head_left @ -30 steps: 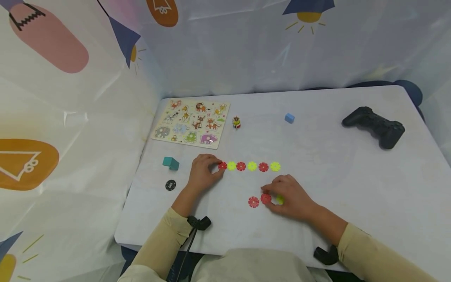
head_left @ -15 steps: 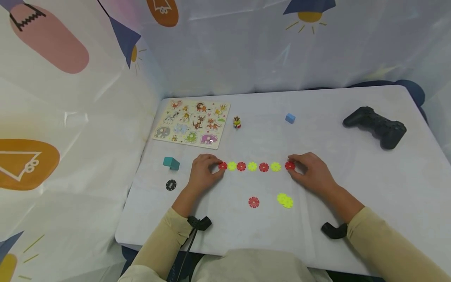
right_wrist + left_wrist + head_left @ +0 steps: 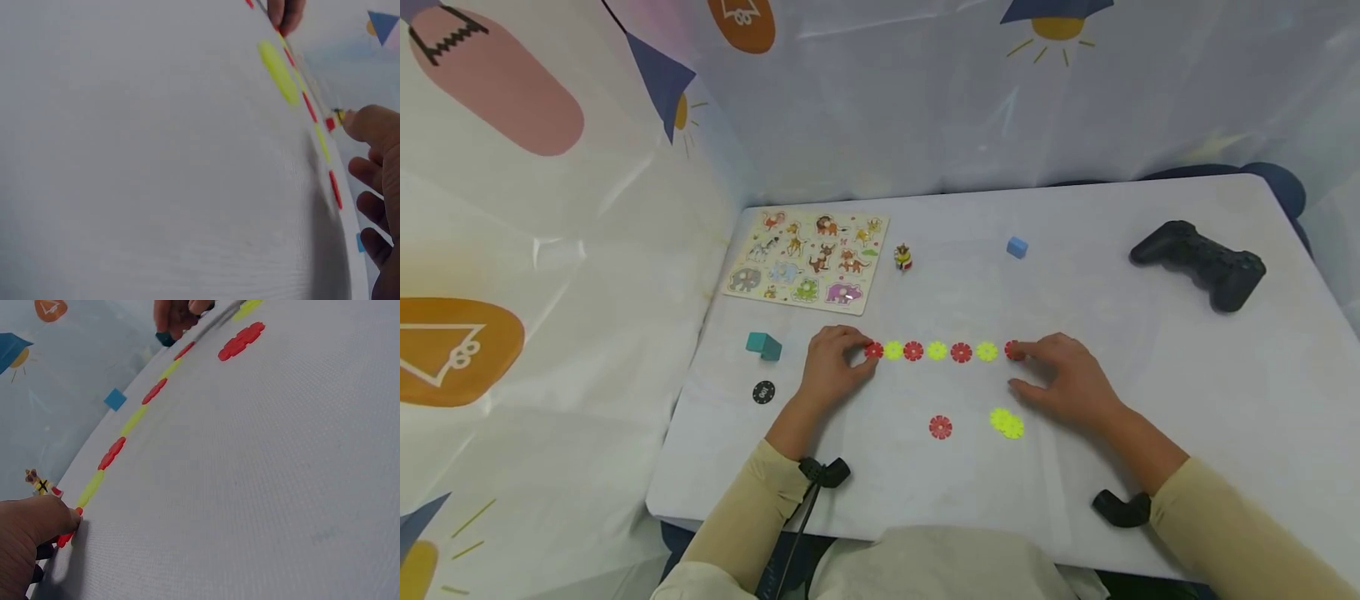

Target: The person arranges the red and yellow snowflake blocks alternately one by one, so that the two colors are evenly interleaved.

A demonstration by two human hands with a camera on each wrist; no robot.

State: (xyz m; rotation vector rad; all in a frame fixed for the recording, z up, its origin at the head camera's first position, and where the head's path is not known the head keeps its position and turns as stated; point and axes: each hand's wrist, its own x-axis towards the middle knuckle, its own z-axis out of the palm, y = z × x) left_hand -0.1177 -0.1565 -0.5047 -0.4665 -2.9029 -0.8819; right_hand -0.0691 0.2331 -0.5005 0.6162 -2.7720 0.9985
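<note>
Head: the left grip (image 3: 835, 362) pinches a red disc (image 3: 874, 351); the right grip (image 3: 1067, 377) hangs released beside the end disc (image 3: 1011, 350). Beyond the left grip, a puzzle board (image 3: 785, 294) holds animal figures (image 3: 843, 293). Left wrist: a yellow disc (image 3: 92, 489) adjoins the pinched one. Right wrist: spread fingers (image 3: 367, 173).

sleeves (image 3: 741, 504): beige | left wrist mount (image 3: 833, 474): black | cable (image 3: 803, 523): thin, dark | right wrist mount (image 3: 1122, 509): black
</note>
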